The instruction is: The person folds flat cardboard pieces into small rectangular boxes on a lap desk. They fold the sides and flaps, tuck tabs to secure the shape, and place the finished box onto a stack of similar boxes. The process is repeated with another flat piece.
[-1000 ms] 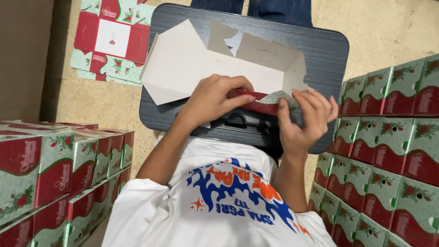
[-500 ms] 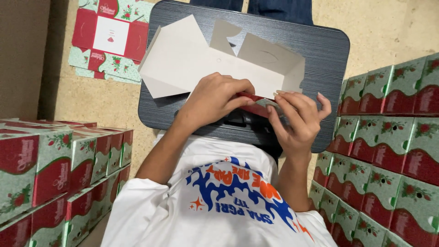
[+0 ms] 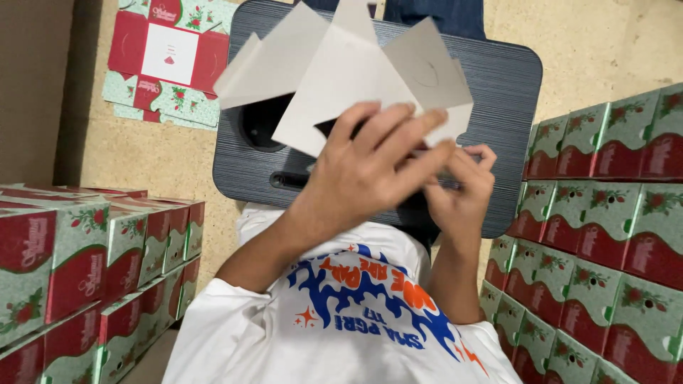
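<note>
Both hands grasp the box blank: left hand [image 3: 370, 167], right hand [image 3: 462, 188]. The blank [image 3: 341, 78] fans up and away from them above the tabletop [image 3: 498, 92]. The left hand covers more of it.

Speckled beige floor [image 3: 605, 50], dark grey lap table [image 3: 498, 92], stacked red-green boxes [image 3: 612, 206]

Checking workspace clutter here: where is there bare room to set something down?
Free: the lap desk's right side, beyond the cardboard blank; bare floor above the right box stack. Crowded: desk centre under both hands, left hand and right hand; flat printed blanks far left.
</note>
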